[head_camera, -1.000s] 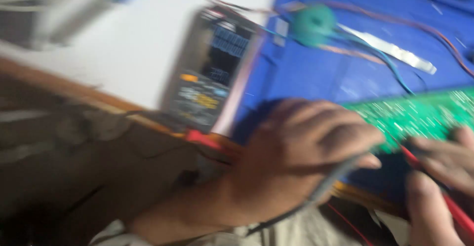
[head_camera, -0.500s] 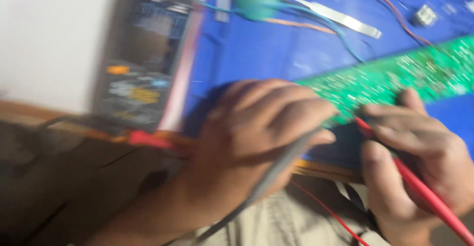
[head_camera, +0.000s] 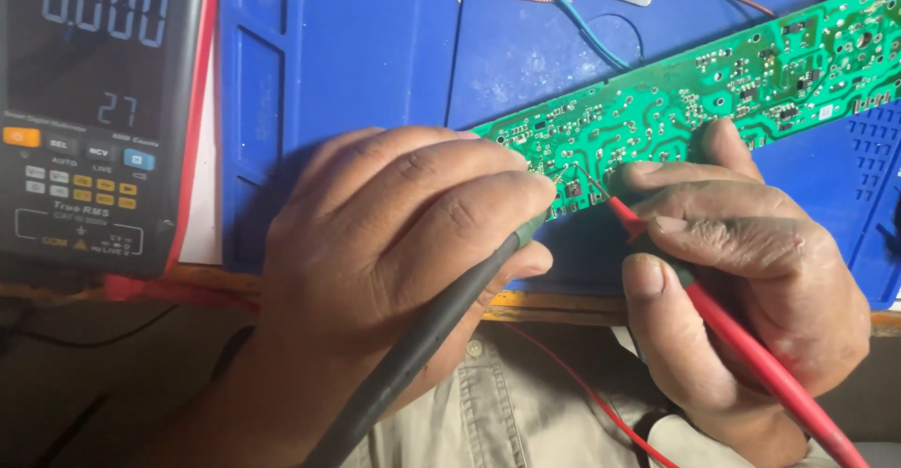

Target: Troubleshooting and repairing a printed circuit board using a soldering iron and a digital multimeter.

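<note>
Probing the green circuit board on the blue mat.
Left hand pinching black probe, right hand pinching red probe, tips angled onto near-edge solder points; multimeter far left for reading.

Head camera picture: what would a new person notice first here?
Two hands meet at the centre: the left hand holds a black probe and the right hand a red probe, both tips on the long green circuit board. At upper left stands a dark multimeter, beside the blue mat.
</note>
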